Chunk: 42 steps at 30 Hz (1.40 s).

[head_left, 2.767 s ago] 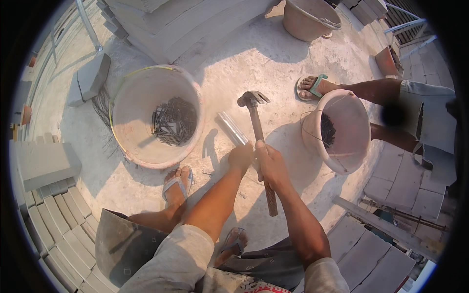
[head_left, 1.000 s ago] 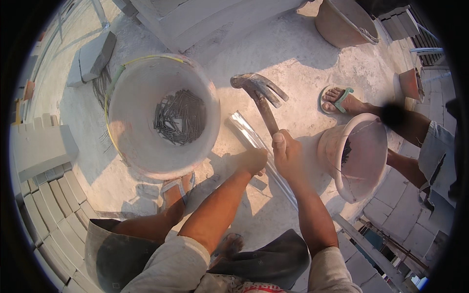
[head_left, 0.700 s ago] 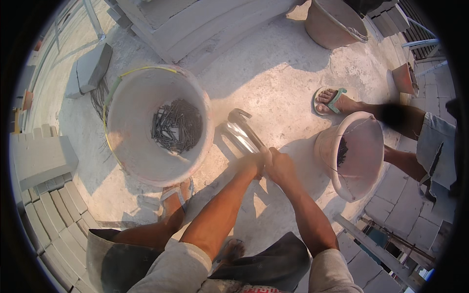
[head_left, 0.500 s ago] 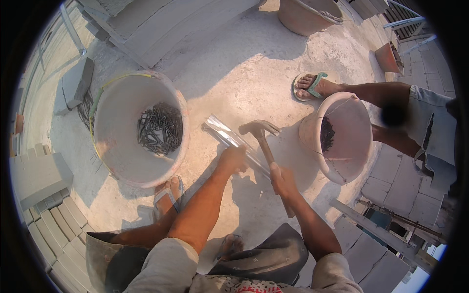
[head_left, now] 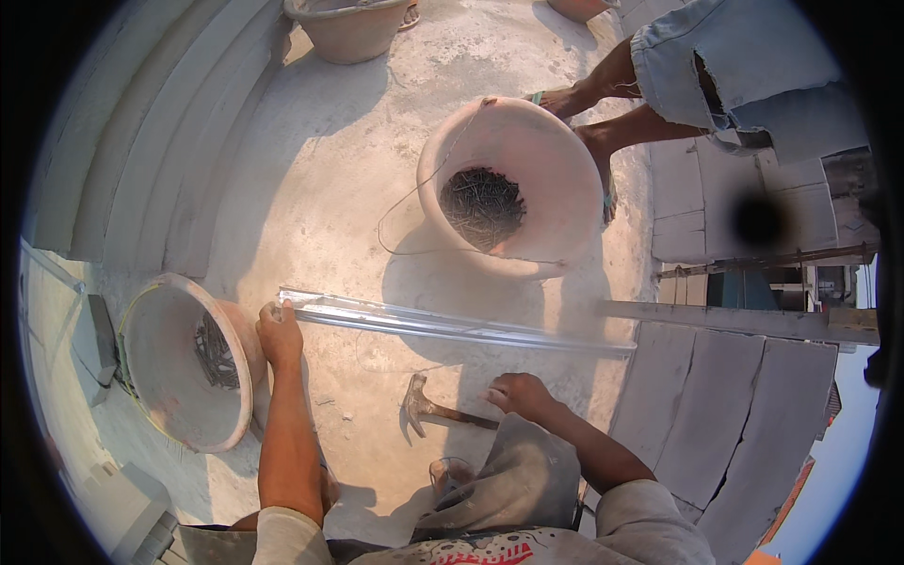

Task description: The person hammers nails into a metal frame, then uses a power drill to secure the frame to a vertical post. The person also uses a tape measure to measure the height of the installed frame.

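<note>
My left hand (head_left: 281,335) is closed on the left end of a long, shiny metal channel (head_left: 452,325), which stretches to the right across the floor. My right hand (head_left: 524,396) is held over my knee with its fingers curled together; I cannot make out whether anything small is in them. Just below and left of it, a claw hammer (head_left: 428,409) appears to lie on the floor, out of my grip, and the end of its handle meets the cloth over my knee.
A bucket of nails (head_left: 574,193) stands beyond the channel, close to another person's feet (head_left: 607,141). Another bucket (head_left: 247,348) is by my left arm, with nails inside. Pale blocks (head_left: 702,414) line the right side, and a tub (head_left: 348,36) stands farther off.
My view has turned to the right. My right hand has let go of the hammer. My left hand now grips the channel at its end, and the channel lies more crosswise.
</note>
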Each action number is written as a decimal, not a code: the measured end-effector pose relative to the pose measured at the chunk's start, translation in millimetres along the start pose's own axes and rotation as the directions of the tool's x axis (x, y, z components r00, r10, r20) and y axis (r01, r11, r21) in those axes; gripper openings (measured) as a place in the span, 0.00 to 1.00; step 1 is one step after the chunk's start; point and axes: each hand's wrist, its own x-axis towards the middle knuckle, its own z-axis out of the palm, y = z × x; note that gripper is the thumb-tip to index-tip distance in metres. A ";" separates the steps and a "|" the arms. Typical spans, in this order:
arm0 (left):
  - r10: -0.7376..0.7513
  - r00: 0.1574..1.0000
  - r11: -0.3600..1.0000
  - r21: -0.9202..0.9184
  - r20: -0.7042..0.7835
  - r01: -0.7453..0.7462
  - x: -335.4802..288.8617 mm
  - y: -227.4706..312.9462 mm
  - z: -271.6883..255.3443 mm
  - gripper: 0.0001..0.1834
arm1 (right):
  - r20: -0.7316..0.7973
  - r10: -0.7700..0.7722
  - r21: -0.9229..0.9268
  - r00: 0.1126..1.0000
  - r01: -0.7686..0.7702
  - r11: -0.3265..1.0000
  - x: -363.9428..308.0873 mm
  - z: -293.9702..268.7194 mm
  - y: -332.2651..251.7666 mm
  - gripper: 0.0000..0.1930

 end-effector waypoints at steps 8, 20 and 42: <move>-0.060 0.977 0.995 -0.071 0.204 0.076 -7.6 -4.4 3.9 0.19 | -0.655 -0.003 0.357 0.756 0.313 0.880 100.3 -210.7 -44.1 0.09; -0.131 0.931 0.970 -0.149 0.339 0.191 -15.3 -10.4 -9.3 0.18 | -0.178 0.138 -0.551 0.974 -0.215 0.806 272.9 -175.4 -2.2 0.13; 0.333 0.933 0.808 -0.551 0.135 -0.208 -74.2 29.1 -51.2 0.18 | -0.305 -0.458 0.140 0.835 0.515 0.846 171.7 -38.6 -208.3 0.04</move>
